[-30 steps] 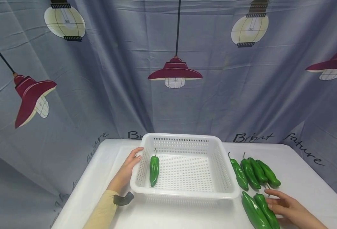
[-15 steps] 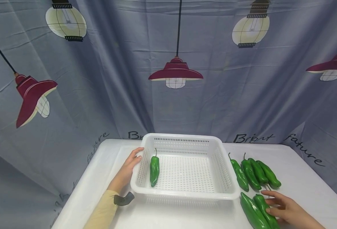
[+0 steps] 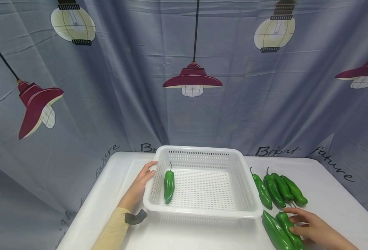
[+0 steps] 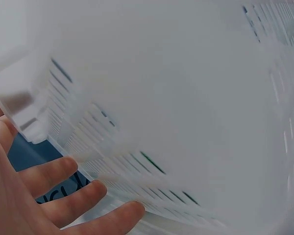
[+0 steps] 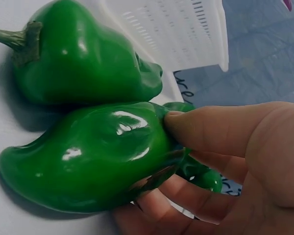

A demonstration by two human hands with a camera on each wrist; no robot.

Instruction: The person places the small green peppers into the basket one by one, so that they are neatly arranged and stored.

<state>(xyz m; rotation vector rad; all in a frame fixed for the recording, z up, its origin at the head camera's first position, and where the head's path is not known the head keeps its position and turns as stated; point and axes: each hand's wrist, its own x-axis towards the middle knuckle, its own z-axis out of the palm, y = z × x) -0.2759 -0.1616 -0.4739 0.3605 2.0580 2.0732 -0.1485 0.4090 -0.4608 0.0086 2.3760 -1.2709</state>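
Note:
My left hand [image 3: 139, 183] is at the left side of a white perforated plastic basket [image 3: 202, 212], fingertips at its rim. In the left wrist view, its fingers [image 4: 81, 198] spread fairly straight along the basket's slotted outer wall. One long green pepper [image 3: 169, 186] lies inside the basket, on the left. To the right of the basket, my right hand [image 3: 315, 227] pinches a glossy green pepper [image 5: 88, 161], with the thumb [image 5: 210, 129] on its upper side and the fingers round the far side. Another green pepper [image 5: 83, 54] lies alongside that one.
Several more green peppers [image 3: 272, 189] lie in a row beyond my right hand, beside the basket's right wall. Everything stands on a white-covered table [image 3: 184, 236]. A grey-blue curtain [image 3: 133, 114] with printed lamps hangs behind the table.
My right hand has shifted slightly left and closed in on the nearer pepper, and the two near peppers have moved a little. My left hand and the basket have stayed in place.

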